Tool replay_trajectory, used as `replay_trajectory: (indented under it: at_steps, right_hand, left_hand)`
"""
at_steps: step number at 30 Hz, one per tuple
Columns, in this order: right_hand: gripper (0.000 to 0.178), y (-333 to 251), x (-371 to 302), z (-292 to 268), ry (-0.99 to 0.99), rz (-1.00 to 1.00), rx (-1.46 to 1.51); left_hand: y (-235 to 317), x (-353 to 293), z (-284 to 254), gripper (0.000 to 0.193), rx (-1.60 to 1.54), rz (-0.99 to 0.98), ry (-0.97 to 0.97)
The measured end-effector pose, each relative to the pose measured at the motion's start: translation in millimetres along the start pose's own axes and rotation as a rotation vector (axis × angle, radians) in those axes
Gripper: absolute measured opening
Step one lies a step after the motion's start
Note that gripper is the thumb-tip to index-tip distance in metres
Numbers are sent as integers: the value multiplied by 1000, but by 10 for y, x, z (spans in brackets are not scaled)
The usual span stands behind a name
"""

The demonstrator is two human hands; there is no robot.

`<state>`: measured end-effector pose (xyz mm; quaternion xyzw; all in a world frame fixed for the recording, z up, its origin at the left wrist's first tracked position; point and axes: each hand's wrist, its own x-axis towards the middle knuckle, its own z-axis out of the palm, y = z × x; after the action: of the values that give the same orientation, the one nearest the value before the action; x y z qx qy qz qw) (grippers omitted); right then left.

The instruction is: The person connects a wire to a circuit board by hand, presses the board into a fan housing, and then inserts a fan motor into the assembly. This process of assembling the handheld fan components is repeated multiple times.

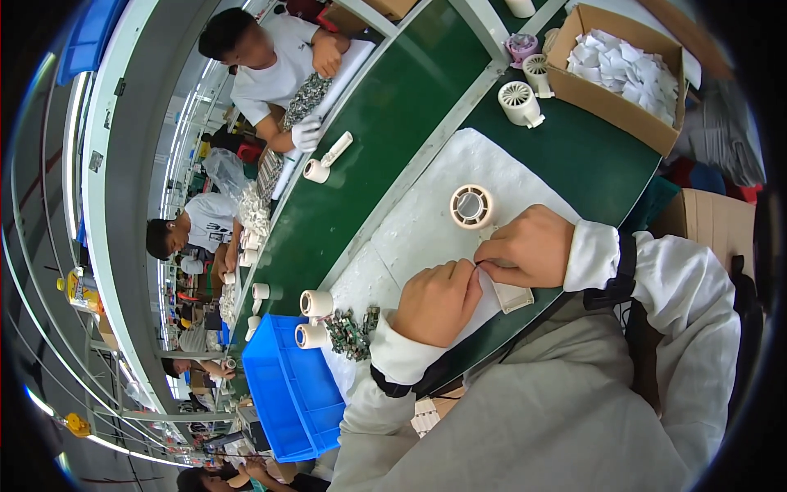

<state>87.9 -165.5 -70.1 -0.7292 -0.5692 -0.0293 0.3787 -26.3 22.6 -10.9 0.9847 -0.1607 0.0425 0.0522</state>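
My left hand and my right hand meet fingertip to fingertip, both closed in a pinch. A tiny dark bit shows between the fingertips, too small to name. Beneath them lies a cream plastic housing with a round, slotted head and a long, open handle. My right hand hides the middle of that handle. It rests on a white foam sheet. Left of my left hand is a heap of small green circuit boards, beside two cream round-headed housings.
A blue plastic bin stands at the left. At the far right sits a cardboard box of white pieces, with fan-shaped housings beside it. Another housing lies on the green belt; co-workers sit across it.
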Motion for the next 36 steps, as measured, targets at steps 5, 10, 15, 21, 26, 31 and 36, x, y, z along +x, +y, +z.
replay_trajectory:
  at_steps: [5, 10, 15, 21, 26, 31, 36]
  right_hand:
    - [17, -1, -13, 51, 41, -23, 50]
    - [16, -16, -44, 58, 46, 10, 52]
    - [15, -14, 1, 111, 18, 4, -46]
    - [13, -7, 42, 217, 187, -74, -113]
    - [12, -96, 115, 222, 172, 80, -75]
    - [11, -140, 165, 221, 147, 108, -125]
    - [9, -84, 133, 215, 158, 91, -122]
  left_hand:
    - [12, -205, -46, 14, -73, -97, -7]
    - [-236, -680, -331, 18, -82, -463, 37]
    - [-447, -1241, -110, 21, 185, -535, 199]
    - [-478, -1398, -40, 24, 52, -663, 211]
    - [-566, -1366, -123, 23, 3, -583, 223]
    - [-484, -1230, -190, 28, -34, -558, 303]
    - [-183, -801, -204, 37, -266, -482, 393]
